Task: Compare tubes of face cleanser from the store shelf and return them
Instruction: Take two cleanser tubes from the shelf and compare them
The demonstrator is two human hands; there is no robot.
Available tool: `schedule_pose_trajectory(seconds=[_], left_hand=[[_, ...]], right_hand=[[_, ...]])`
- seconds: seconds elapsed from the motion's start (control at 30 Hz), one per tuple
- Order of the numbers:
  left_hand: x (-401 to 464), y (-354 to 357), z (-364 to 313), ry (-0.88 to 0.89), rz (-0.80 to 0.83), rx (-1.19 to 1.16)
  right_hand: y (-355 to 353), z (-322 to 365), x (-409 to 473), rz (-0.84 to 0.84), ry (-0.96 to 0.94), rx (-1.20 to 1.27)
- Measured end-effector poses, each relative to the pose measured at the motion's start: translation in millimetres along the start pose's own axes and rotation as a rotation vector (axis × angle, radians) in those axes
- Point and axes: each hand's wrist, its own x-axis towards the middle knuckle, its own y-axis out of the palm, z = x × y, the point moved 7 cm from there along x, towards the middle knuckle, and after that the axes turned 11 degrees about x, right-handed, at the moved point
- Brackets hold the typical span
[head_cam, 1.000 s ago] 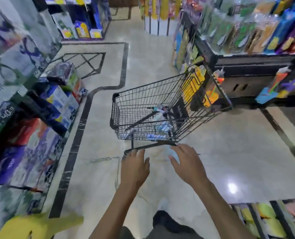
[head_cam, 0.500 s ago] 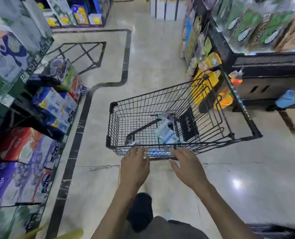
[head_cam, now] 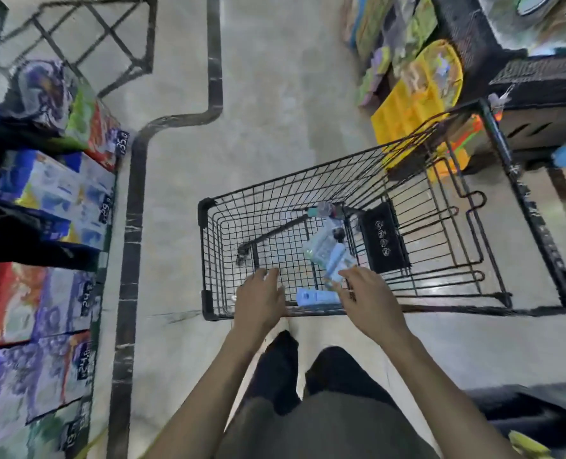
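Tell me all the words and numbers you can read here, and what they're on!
"35.0" on the price tag under the red and green box.
"29.9", roughly, on the price tag under the blue box.
Lower price tags: blurred, not readable for sure.
Black plate in the cart: round marks, unreadable.
Tubes and boxes: print too blurred.

Few texts can be read. On the left-hand shelving, at nine to eleven o'clock, small dark price tags are fixed to the shelf edges. "35.0" is shown on the topmost dark price tag, beside the red and green cartons. On the next dark tag below, in front of the blue and white cartons, what looks like "29.9" is printed. The lower tags are too blurred to be read. On the black plastic flap in the black wire shopping cart, pale round marks are seen, not legible.
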Motion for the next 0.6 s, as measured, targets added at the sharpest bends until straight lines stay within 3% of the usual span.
schedule_pose_trajectory(seconds=[0.17, 0.4, 0.6], left_hand=[[57.5, 41.6, 21.3, -0.038, 0.189, 0.004], [117.8, 153.9, 64.2, -0.154, 0.372, -0.064], [158.8, 247.1, 107.0, -0.228, 0.391, -0.057]], right_hand=[[33.2, -31.8, 33.5, 0.136, 0.105, 0.011], [137.7, -89.8, 113.0, 0.484, 0.197, -0.017], [248.9, -143.1, 153.5, 0.709, 0.168, -0.136]])
